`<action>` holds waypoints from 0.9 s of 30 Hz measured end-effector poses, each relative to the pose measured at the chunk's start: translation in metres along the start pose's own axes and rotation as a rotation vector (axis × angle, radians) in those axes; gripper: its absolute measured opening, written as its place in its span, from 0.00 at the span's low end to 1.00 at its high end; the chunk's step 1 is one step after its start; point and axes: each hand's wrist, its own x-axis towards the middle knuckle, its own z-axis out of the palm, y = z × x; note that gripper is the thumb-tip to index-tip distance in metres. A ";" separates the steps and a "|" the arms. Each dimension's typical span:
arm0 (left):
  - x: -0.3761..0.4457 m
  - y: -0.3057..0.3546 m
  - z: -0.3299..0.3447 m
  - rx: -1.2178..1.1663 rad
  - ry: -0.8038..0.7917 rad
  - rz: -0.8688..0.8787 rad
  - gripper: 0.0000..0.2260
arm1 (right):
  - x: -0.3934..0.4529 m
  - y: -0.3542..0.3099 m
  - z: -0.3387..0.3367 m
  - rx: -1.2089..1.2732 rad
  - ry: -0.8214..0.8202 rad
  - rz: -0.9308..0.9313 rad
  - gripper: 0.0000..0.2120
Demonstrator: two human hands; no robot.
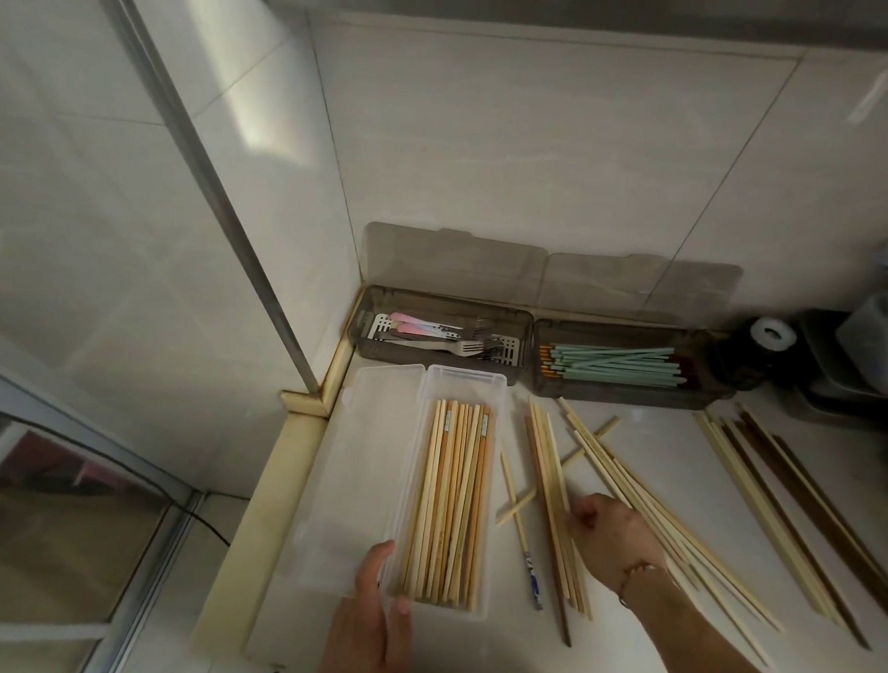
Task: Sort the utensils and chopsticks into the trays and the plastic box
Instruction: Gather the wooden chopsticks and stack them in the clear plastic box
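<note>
**Ana:** Clear plastic, that box (479, 416)? It's my landmark, so where does everything sit from it?

**Bo:** It lies on the pale bench (654, 649) with its lid (356, 474) folded open flat on its left side. Inside is a bundle of light wooden chopsticks (453, 500), laid lengthwise and filling most of it.

**Ana:** And the hands?

**Bo:** The left hand (369, 618) is at the box's near left corner, thumb against the near end wall and fingers loosely curled along the side; it steadies the box rather than closing round it. The right hand (609, 538) is to the right of the box, fingers bent and pinching at a loose group of bamboo chopsticks (552, 485) lying on the bench. Whether it has them lifted, I cannot tell.

**Ana:** Anything else beside it?

**Bo:** Just right of the box two thin sticks cross, one with a blue patterned end (532, 578). Further right, beyond the hand, more pale chopsticks (640, 485) fan out, and well right of those lie long dark brown ones (805, 497) with some pale ones alongside.

**Ana:** The trays?

**Bo:** Behind the box, against the tiled wall, stand two smoky trays with raised lids. The one directly behind (364, 335) holds forks and pastel-handled utensils (431, 337); the one to its right (542, 382) holds mint-green chopsticks (618, 363).
</note>
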 end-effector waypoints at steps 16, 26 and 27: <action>-0.002 0.005 -0.002 -0.025 -0.018 0.029 0.22 | -0.041 -0.103 -0.026 0.311 0.176 -0.625 0.06; -0.001 0.007 -0.003 -0.021 -0.007 0.000 0.23 | -0.005 -0.126 0.021 -0.677 0.020 -0.694 0.20; -0.001 0.007 -0.003 -0.023 -0.011 -0.005 0.24 | -0.004 -0.125 0.022 -0.711 0.010 -0.691 0.21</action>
